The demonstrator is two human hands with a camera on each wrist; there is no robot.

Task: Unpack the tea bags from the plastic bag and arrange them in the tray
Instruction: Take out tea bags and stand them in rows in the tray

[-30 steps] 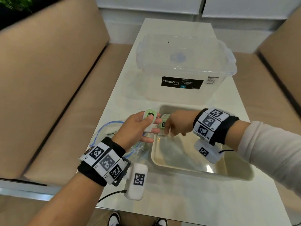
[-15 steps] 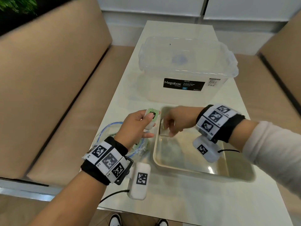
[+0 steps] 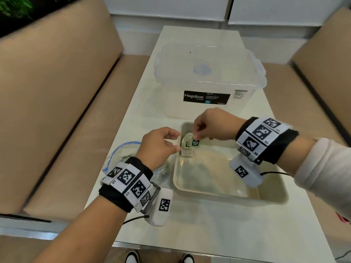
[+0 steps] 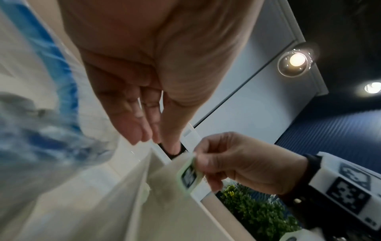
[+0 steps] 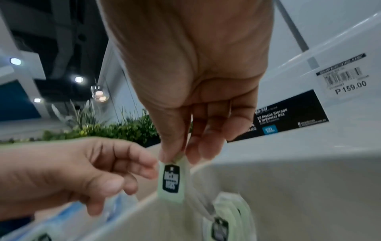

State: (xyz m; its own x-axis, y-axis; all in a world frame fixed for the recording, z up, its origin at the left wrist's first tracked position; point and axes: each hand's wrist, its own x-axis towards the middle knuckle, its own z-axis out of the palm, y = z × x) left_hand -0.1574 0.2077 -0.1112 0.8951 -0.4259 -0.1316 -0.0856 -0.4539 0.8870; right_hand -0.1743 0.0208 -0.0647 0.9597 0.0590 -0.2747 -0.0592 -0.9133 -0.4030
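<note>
Right hand: my right hand [image 3: 212, 126] sits right of centre in the head view, thumb and forefinger pinched on the top edge of a tea bag [image 3: 195, 142], the other fingers curled behind.
Tea bag: a small flat sachet, pale green and matte, with a dark badge-shaped logo; it hangs upright just inside the tray's far left corner. In the right wrist view it [image 5: 170, 181] dangles below my fingertips [image 5: 171, 153].
Stack: more tea bags [image 3: 187, 149], the same soft green and white paper, stand packed together on edge in that corner, touching the tray wall.
Left hand: my left hand [image 3: 158, 147] hovers just left of the tray's rim, fingers loosely curled, thumb near the forefinger, gripping nothing. The left wrist view shows the fingers [image 4: 142, 124] close together and empty.
Tray: the tray [image 3: 218, 192] is a shallow cream rectangle with rounded corners and a smooth, glossy floor, in the lower middle of the head view.
Plastic bag: the plastic bag [image 3: 117, 154] is crinkled, clear film with a blue zip strip, lying on the table left of the tray, partly hidden under my left wrist.
Storage box: a translucent lidded storage box [image 3: 209, 80] with a black label stands beyond the tray, upper centre.
Table: the table [image 3: 190, 224] is pale, smooth and faintly reflective.
</note>
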